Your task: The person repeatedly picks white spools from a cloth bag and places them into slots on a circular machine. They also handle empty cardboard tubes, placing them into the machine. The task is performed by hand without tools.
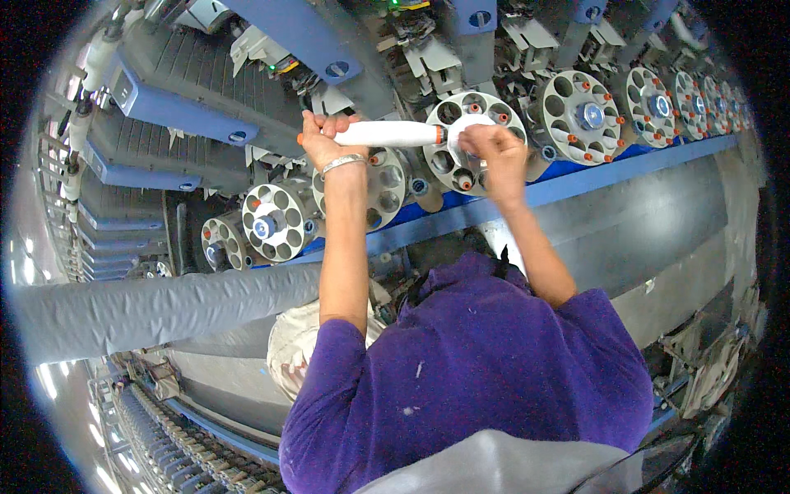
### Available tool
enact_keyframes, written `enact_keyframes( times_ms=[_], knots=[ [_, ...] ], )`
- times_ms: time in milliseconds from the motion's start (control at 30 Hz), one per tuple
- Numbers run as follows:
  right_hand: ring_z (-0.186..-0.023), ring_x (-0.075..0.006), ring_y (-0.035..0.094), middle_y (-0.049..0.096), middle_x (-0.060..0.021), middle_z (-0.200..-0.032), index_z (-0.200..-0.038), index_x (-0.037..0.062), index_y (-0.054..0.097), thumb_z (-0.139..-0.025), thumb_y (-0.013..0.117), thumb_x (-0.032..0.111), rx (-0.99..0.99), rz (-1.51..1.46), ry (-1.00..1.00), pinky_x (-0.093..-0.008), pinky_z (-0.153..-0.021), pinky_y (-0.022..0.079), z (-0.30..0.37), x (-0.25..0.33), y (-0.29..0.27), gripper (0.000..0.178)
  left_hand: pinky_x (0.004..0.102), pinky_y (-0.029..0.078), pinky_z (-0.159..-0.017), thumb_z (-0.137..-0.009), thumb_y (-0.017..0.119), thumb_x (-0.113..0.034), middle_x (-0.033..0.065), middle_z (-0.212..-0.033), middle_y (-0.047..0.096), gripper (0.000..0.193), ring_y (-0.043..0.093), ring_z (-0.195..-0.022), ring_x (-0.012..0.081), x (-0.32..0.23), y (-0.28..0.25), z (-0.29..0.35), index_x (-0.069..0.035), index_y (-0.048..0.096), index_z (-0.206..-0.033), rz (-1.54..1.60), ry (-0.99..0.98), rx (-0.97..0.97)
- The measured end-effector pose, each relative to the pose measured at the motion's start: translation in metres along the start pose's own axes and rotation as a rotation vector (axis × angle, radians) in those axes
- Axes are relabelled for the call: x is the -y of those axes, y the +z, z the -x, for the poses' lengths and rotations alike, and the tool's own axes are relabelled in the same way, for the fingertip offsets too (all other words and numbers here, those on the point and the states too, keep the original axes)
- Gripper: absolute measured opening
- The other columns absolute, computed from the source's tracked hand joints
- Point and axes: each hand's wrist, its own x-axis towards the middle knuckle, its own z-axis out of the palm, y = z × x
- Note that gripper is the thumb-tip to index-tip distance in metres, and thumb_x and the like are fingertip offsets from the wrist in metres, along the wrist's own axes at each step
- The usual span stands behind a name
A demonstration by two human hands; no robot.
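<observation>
My left hand (323,138) is wrapped round the left end of a white yarn bobbin (387,134) with orange tube ends, held nearly level. A metal bracelet is on that wrist. The bobbin's right end lies in front of a round, pale bobbin magazine (444,170) with holes around its rim. My right hand (496,155) is at that magazine's middle, close to the bobbin's right tip. Its fingers are bent and pinched together; whatever they hold, perhaps thread, is too small to make out. Several orange-tipped tubes sit in the magazine's holes.
More round magazines (581,116) run along the machine to the right, and others (273,222) to the left. Below them runs a blue rail (609,183). Grey-blue machine housings (177,107) stand above and left. A thick grey fabric-covered tube (164,311) crosses the left side.
</observation>
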Motion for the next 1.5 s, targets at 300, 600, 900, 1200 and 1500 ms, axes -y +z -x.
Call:
enact_keyframes(
  times_ms=[300,600,900,1200,1500],
  knots=[
    [-0.047,-0.0063,0.037,0.043,0.0035,-0.058,-0.076,0.0061,0.052,-0.093,0.054,0.038,-0.488,-0.251,0.269,-0.0233,-0.046,0.033,-0.034,0.06,-0.09,0.036,0.0356,0.043,-0.056,-0.096,0.054,-0.034,-0.0058,-0.048,0.028,0.037,0.033,-0.044,0.0124,-0.008,-0.004,-0.005,-0.016,0.042,-0.066,-0.108,-0.034,0.003],
    [-0.062,-0.0066,0.046,0.06,0.002,-0.079,-0.095,0.0086,0.06,-0.093,0.058,0.023,0.095,-0.172,0.571,-0.0215,-0.055,0.037,0.026,0.064,-0.048,0.014,0.0595,0.033,-0.107,-0.088,0.059,-0.003,0.0098,-0.084,0.053,0.008,0.056,-0.085,0.0268,-0.029,-0.016,-0.001,-0.002,0.052,-0.09,-0.103,-0.3,0.277],
    [-0.068,-0.0079,0.047,0.053,0.0011,-0.077,-0.08,0.007,0.058,-0.093,0.057,0.019,-0.03,0.31,0.078,-0.0248,-0.062,0.039,0.05,0.062,-0.072,0.018,0.0251,0.047,-0.069,-0.083,0.067,-0.005,0.0071,-0.099,0.066,0.015,0.056,-0.079,0.0096,0.149,-0.132,-0.005,-0.004,0.061,-0.096,-0.925,0.596,0.399],
    [-0.061,-0.0096,0.051,0.059,-0.0011,-0.076,-0.086,0.0028,0.066,-0.088,0.063,0.011,-0.181,0.783,-0.313,-0.0243,-0.058,0.043,-0.042,0.106,-0.067,0.009,0.0254,0.043,-0.066,-0.095,0.053,-0.019,0.0028,-0.081,0.061,0.019,0.055,-0.073,0.0104,0.149,-0.071,0.097,-0.002,0.062,-0.1,-1.054,-0.149,0.849],
    [-0.115,-0.0301,0.042,0.046,-0.0071,-0.13,-0.09,0.0191,0.075,-0.056,0.082,0.017,0.195,1.846,-0.319,-0.0455,-0.088,0.038,-0.042,-0.068,-0.137,0.034,0.0369,0.049,-0.073,-0.079,0.068,-0.015,0.0141,-0.08,0.059,0.01,0.061,-0.082,0.0271,0.195,-0.041,-0.026,-0.005,0.069,-0.079,-1.632,0.8,1.004]
  ],
)
